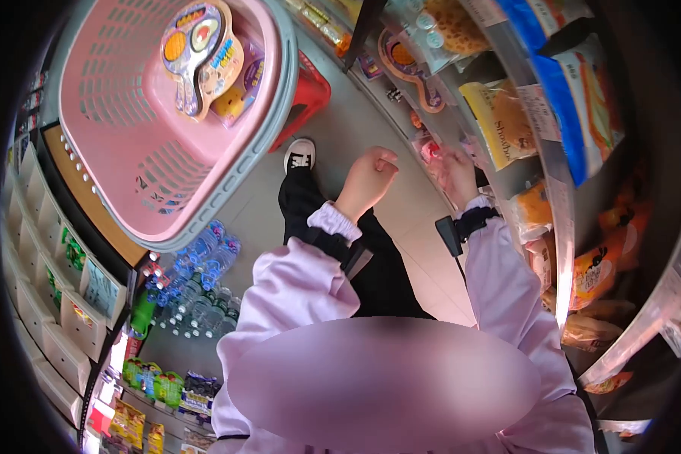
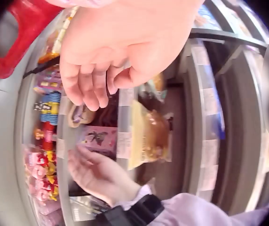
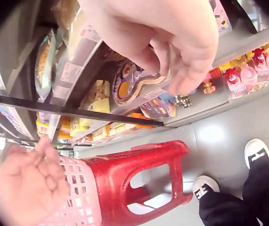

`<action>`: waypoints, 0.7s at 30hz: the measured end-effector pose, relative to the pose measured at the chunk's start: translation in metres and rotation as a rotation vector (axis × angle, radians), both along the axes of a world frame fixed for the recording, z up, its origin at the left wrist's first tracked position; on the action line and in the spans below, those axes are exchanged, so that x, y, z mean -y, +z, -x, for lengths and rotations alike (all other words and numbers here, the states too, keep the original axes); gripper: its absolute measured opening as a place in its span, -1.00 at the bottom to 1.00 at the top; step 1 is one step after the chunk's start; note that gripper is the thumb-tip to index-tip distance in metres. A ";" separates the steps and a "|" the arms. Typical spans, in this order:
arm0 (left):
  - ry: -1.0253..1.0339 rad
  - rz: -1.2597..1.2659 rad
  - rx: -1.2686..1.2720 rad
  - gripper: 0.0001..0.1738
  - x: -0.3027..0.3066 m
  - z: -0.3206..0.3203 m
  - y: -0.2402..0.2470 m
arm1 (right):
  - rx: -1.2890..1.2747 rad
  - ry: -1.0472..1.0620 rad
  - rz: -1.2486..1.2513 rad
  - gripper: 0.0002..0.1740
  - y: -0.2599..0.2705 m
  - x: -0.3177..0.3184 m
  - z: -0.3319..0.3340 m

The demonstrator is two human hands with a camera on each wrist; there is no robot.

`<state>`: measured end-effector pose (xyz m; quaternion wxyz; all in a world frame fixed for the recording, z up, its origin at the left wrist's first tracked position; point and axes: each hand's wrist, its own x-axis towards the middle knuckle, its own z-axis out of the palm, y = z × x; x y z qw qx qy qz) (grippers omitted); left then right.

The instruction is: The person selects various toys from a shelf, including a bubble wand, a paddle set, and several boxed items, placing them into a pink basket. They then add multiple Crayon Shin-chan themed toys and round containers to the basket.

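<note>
In the head view my left hand (image 1: 367, 180) hangs over the floor with its fingers loosely curled and nothing in it. My right hand (image 1: 458, 178) reaches in at the lower shelf on the right. Its fingers are slightly bent, and no item shows between them in the right wrist view. Seen from the left wrist, the right fingertips are right at the shelf edge, beside a pink box (image 2: 99, 137) with a dark picture on it. A pan-shaped toy pack (image 3: 132, 82) lies on that shelf near the right hand. Below are pink and red toys (image 2: 40, 172).
A pink basket (image 1: 121, 163) with colourful toy packs (image 1: 200, 57) inside stands at the left on a red stool (image 1: 306, 94). Shelves with bagged bread (image 1: 498, 125) rise on the right. Bottled drinks (image 1: 204, 287) stand on the left side. A shoe (image 1: 300, 153) is on the floor.
</note>
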<state>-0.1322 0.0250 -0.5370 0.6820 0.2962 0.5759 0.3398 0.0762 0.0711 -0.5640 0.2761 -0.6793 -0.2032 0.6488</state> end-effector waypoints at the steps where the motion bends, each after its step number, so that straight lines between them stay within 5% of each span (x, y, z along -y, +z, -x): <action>1: -0.029 0.040 -0.052 -0.74 0.003 -0.002 -0.008 | 0.017 0.002 -0.011 -0.73 -0.009 -0.005 -0.002; 10: 0.047 0.102 0.014 -0.71 0.011 -0.004 -0.037 | 0.251 0.085 -0.288 -0.40 -0.072 -0.048 0.013; 14: 0.043 0.086 -0.009 -0.71 0.006 -0.008 -0.045 | 0.189 -0.014 -0.118 -0.27 -0.062 -0.058 0.023; 18: 0.024 0.092 -0.004 -0.71 0.003 -0.009 -0.049 | -0.092 -0.160 -0.087 -0.73 -0.077 -0.068 0.016; 21: 0.026 0.099 0.009 -0.71 0.007 -0.008 -0.053 | -0.181 -0.316 -0.088 -0.89 -0.077 -0.069 0.013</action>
